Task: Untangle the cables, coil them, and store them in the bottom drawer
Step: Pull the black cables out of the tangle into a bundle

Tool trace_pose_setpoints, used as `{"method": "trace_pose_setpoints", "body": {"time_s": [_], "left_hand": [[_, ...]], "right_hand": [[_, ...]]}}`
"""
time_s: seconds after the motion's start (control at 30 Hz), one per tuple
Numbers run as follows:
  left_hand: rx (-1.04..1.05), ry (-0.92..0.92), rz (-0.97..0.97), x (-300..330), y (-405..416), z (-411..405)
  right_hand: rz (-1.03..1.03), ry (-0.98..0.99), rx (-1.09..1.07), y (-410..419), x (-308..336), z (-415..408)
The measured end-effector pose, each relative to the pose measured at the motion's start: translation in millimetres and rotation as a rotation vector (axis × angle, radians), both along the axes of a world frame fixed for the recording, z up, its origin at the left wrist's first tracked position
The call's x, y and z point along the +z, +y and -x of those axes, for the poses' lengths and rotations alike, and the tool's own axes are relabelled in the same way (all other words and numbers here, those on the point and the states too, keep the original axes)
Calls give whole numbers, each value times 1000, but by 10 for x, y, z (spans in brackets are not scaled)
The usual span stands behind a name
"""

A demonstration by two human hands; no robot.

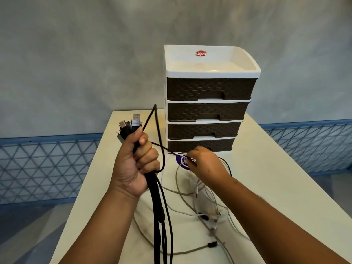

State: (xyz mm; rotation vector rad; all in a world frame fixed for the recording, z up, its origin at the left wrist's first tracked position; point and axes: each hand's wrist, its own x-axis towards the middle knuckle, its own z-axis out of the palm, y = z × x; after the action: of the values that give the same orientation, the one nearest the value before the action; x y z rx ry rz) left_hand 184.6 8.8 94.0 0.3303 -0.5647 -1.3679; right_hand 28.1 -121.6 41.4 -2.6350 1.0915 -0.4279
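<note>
From the head camera, the left hand (133, 164) is a tight fist around a bunch of black cables (160, 216). The bunch stands almost straight up and down. The plug ends (131, 123) stick out of the top of the fist and point up and away, toward the far wall. The long parts hang down from the fist to the near edge of the picture.

One thin black cable (156, 126) makes a tall loop above the fist. It then runs to the right, across to the right hand (204, 161).

The right hand is low over the table (276, 178), just in front of the drawer box (207, 100). Its fingers are bent and pinch the thin black cable. Just under the fingers is a round purple thing (182, 162); I cannot tell what it is.

A messy pile of white and gray cables (202, 204) lies flat on the table, near the person and between the two arms. They curl in many ways.

The drawer box stands at the far side of the table. It has four dark drawers, all pushed in. The bottom drawer (200, 144) is closed, so what is inside is hidden. The white tray on top (209, 73) has a red sticker (200, 53).
</note>
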Motion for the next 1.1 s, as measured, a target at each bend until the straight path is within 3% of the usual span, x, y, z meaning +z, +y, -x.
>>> {"method": "trace_pose_setpoints", "body": {"time_s": [0.1, 0.27, 0.4, 0.5, 0.63, 0.77, 0.83, 0.97, 1.1], "left_hand": [[-1, -34, 28, 23, 3, -3], [9, -55, -6, 16, -42, -6], [27, -37, -34, -10, -75, 5], [154, -111, -150, -11, -91, 11], [287, -179, -322, -108, -143, 55], [254, -297, -452, -200, -202, 145], [194, -381, -500, -205, -233, 176], [147, -474, -563, -187, -286, 237], [178, -435, -595, -225, -325, 243]], "right_hand": [[-13, -10, -12, -1, 9, 18], [97, -280, 164, 192, 210, -116], [99, -229, 218, 231, 266, -225], [-65, -235, 148, 198, 333, -194], [-479, -468, 16, 102, 525, -153], [-690, -674, 40, 30, 801, -166], [-753, -648, 50, 19, 939, -163], [-655, -476, 52, 1, 1060, -196], [-618, -417, 26, 6, 1075, -225]]}}
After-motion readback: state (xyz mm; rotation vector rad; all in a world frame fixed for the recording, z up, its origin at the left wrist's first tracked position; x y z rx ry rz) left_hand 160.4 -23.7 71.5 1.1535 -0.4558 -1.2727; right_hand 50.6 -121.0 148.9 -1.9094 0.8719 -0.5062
